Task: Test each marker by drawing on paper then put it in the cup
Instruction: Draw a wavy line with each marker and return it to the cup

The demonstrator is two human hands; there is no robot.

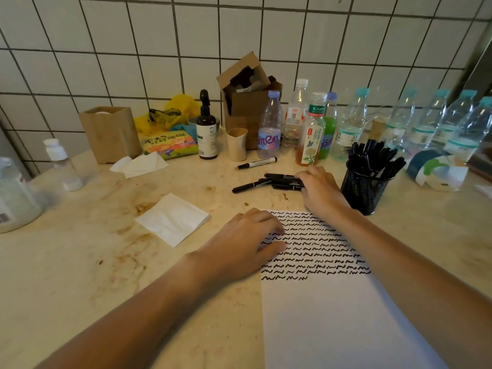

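Note:
A white sheet of paper (332,315) lies on the counter, its upper part covered with rows of black squiggles. My left hand (247,235) rests flat on the paper's upper left corner, fingers relaxed. My right hand (319,190) reaches over a small pile of black markers (282,181) beyond the paper, and its fingers touch the pile's right end; whether they grip one is hidden. One more black marker (246,186) lies at the pile's left. A white-barrelled marker (257,163) lies farther back. A black mesh cup (364,190) full of markers stands to the right.
A folded white napkin (173,218) lies left of the paper. A row of plastic bottles (346,126), a dark pump bottle (206,129), a beige cup (236,143), a cardboard box (247,102) and a wooden holder (110,134) stand along the tiled wall. A tape roll (431,169) sits at right.

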